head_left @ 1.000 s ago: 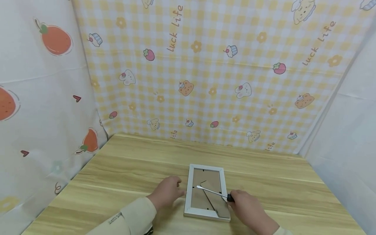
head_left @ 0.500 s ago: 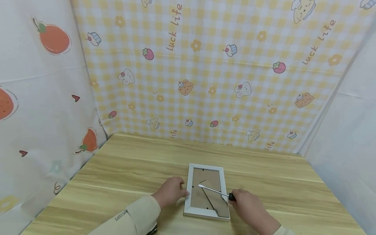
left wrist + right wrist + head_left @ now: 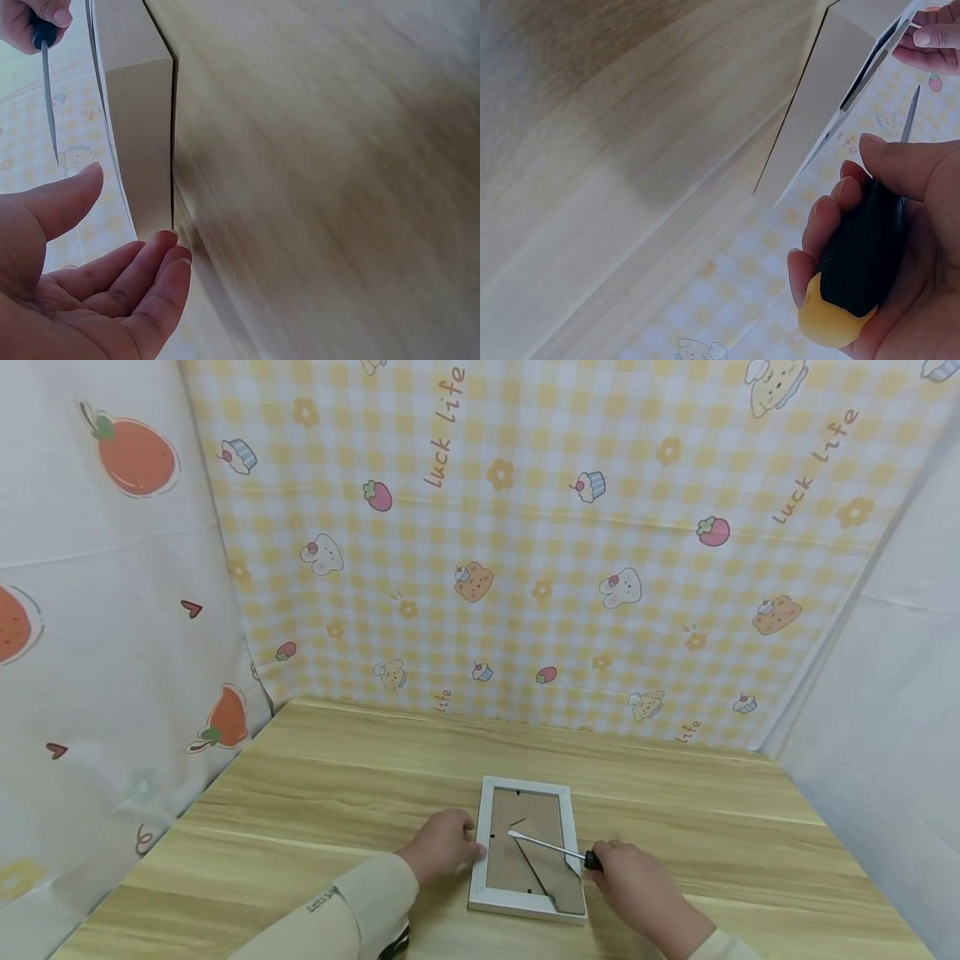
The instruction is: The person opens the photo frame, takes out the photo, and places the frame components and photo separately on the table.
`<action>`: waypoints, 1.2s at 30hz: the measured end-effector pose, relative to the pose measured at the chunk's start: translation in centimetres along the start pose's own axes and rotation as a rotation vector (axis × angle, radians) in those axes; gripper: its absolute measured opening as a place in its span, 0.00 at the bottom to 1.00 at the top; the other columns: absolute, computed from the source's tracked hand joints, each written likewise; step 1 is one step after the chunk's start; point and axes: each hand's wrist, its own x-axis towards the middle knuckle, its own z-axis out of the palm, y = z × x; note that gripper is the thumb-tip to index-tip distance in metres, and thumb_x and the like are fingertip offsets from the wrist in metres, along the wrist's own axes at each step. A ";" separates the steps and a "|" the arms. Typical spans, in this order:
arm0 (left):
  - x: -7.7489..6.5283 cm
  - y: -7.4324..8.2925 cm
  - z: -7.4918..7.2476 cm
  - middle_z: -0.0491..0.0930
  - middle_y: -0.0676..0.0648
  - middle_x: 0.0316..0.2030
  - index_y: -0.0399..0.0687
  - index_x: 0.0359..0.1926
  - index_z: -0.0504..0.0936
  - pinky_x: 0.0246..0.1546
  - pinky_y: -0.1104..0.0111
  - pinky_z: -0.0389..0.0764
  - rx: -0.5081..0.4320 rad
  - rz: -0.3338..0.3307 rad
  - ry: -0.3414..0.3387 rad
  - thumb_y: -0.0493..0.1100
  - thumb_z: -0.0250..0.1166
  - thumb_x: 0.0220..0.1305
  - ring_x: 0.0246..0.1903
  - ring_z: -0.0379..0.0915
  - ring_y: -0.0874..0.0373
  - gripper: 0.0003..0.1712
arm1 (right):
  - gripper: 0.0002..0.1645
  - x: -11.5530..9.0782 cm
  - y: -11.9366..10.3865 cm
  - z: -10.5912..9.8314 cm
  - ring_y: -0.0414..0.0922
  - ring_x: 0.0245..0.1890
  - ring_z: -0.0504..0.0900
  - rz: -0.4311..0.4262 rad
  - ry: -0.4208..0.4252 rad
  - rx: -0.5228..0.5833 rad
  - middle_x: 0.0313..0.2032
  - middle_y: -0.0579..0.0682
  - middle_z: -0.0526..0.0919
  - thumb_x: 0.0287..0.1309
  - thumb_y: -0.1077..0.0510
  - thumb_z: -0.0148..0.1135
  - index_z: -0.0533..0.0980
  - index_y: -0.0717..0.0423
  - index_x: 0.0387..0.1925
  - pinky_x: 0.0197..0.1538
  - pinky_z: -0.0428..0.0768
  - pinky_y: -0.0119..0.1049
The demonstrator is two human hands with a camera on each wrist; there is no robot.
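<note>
A white picture frame lies back side up on the table, showing its brown backing board with small dark tabs and a stand leg. At its left edge is my left hand. In the left wrist view, the bent fingers and thumb of that left hand stand apart, fingertips by the side of the frame. My right hand grips a screwdriver, its flat tip over the backing board. The right wrist view shows the black and yellow screwdriver handle inside the curled fingers.
The wood-grain table reaches back to a yellow checked cloth. White cloths hang on the left and right. A dark strap shows under the left sleeve.
My left hand has moved slightly right, up to the frame's left edge. The screwdriver tip has shifted a little to the right over the backing; the frame stays nearly still.
</note>
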 end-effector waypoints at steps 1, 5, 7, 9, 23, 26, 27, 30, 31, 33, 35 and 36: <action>0.1 0.0 0.1 0.72 0.48 0.25 0.34 0.30 0.76 0.25 0.66 0.71 0.007 0.002 0.004 0.36 0.71 0.54 0.25 0.67 0.57 0.11 | 0.16 0.1 0.0 0.0 0.41 0.20 0.72 -0.001 -0.004 -0.001 0.18 0.43 0.70 0.48 0.60 0.71 0.69 0.51 0.20 0.21 0.70 0.36; 0.3 0.0 0.3 0.70 0.49 0.24 0.35 0.30 0.76 0.24 0.68 0.68 0.027 -0.004 0.011 0.35 0.71 0.54 0.25 0.66 0.57 0.11 | 0.16 0.3 0.0 -0.1 0.40 0.20 0.70 -0.004 -0.017 -0.004 0.18 0.43 0.70 0.49 0.61 0.70 0.69 0.51 0.20 0.20 0.69 0.36; 0.3 0.0 0.3 0.70 0.48 0.24 0.33 0.31 0.77 0.25 0.68 0.68 0.036 -0.005 0.012 0.35 0.71 0.54 0.25 0.66 0.57 0.11 | 0.16 0.3 0.0 -0.2 0.40 0.19 0.69 -0.007 -0.017 -0.002 0.18 0.43 0.70 0.48 0.61 0.71 0.68 0.51 0.20 0.20 0.68 0.36; 0.4 0.1 0.4 0.70 0.48 0.25 0.32 0.34 0.77 0.26 0.67 0.69 0.040 -0.002 0.013 0.34 0.71 0.54 0.26 0.66 0.57 0.11 | 0.17 0.4 -0.1 -0.3 0.39 0.19 0.68 -0.004 -0.024 0.003 0.18 0.43 0.69 0.49 0.61 0.71 0.68 0.51 0.20 0.20 0.68 0.36; 0.5 0.2 0.3 0.69 0.50 0.23 0.32 0.32 0.78 0.24 0.70 0.66 0.058 0.029 0.015 0.33 0.70 0.54 0.24 0.64 0.59 0.09 | 0.16 0.8 -0.1 -0.1 0.38 0.19 0.65 -0.008 -0.036 -0.005 0.18 0.43 0.68 0.50 0.62 0.70 0.68 0.51 0.20 0.20 0.66 0.34; 0.6 0.2 0.3 0.68 0.50 0.22 0.33 0.31 0.77 0.23 0.70 0.64 0.051 0.029 0.010 0.33 0.70 0.54 0.23 0.63 0.59 0.09 | 0.16 1.0 0.0 0.0 0.38 0.19 0.63 -0.013 -0.035 -0.004 0.18 0.43 0.68 0.51 0.62 0.70 0.69 0.52 0.20 0.19 0.65 0.32; 0.6 0.2 0.3 0.68 0.50 0.22 0.33 0.31 0.77 0.23 0.71 0.64 0.050 0.029 0.009 0.33 0.70 0.54 0.23 0.63 0.59 0.09 | 0.16 1.0 0.0 0.0 0.38 0.19 0.63 -0.013 -0.036 -0.003 0.17 0.43 0.68 0.51 0.62 0.70 0.69 0.52 0.20 0.20 0.65 0.32; 0.6 0.2 0.2 0.68 0.50 0.21 0.34 0.29 0.77 0.22 0.71 0.64 0.046 0.032 0.006 0.33 0.70 0.54 0.23 0.63 0.59 0.09 | 0.16 1.2 -0.1 -0.1 0.38 0.19 0.62 -0.014 -0.045 0.002 0.17 0.42 0.67 0.52 0.62 0.69 0.69 0.52 0.20 0.20 0.64 0.32; 0.6 0.1 0.2 0.68 0.50 0.21 0.35 0.29 0.76 0.22 0.71 0.64 0.045 0.034 0.005 0.33 0.70 0.54 0.23 0.63 0.59 0.09 | 0.16 1.2 -0.1 -0.1 0.38 0.19 0.62 -0.014 -0.049 0.004 0.17 0.42 0.67 0.52 0.62 0.69 0.69 0.52 0.20 0.20 0.64 0.32; 0.7 0.1 0.3 0.68 0.51 0.21 0.35 0.28 0.76 0.22 0.71 0.64 0.044 0.038 0.003 0.33 0.70 0.54 0.22 0.62 0.60 0.09 | 0.15 1.3 -0.2 -0.1 0.38 0.19 0.62 -0.013 -0.057 0.006 0.17 0.42 0.67 0.52 0.62 0.69 0.70 0.52 0.20 0.20 0.64 0.32; 0.7 0.0 0.3 0.67 0.51 0.20 0.36 0.27 0.75 0.22 0.71 0.63 0.047 0.042 0.003 0.33 0.70 0.54 0.22 0.62 0.60 0.10 | 0.15 1.3 -0.2 -0.2 0.37 0.18 0.62 -0.012 -0.065 0.006 0.17 0.42 0.67 0.53 0.61 0.69 0.70 0.52 0.21 0.19 0.64 0.31; 0.7 0.0 0.3 0.67 0.51 0.20 0.36 0.27 0.75 0.22 0.72 0.63 0.044 0.041 0.002 0.33 0.70 0.54 0.22 0.61 0.60 0.10 | 0.15 1.4 -0.2 -0.2 0.37 0.18 0.62 -0.012 -0.068 0.003 0.17 0.42 0.67 0.53 0.61 0.69 0.70 0.52 0.21 0.19 0.64 0.31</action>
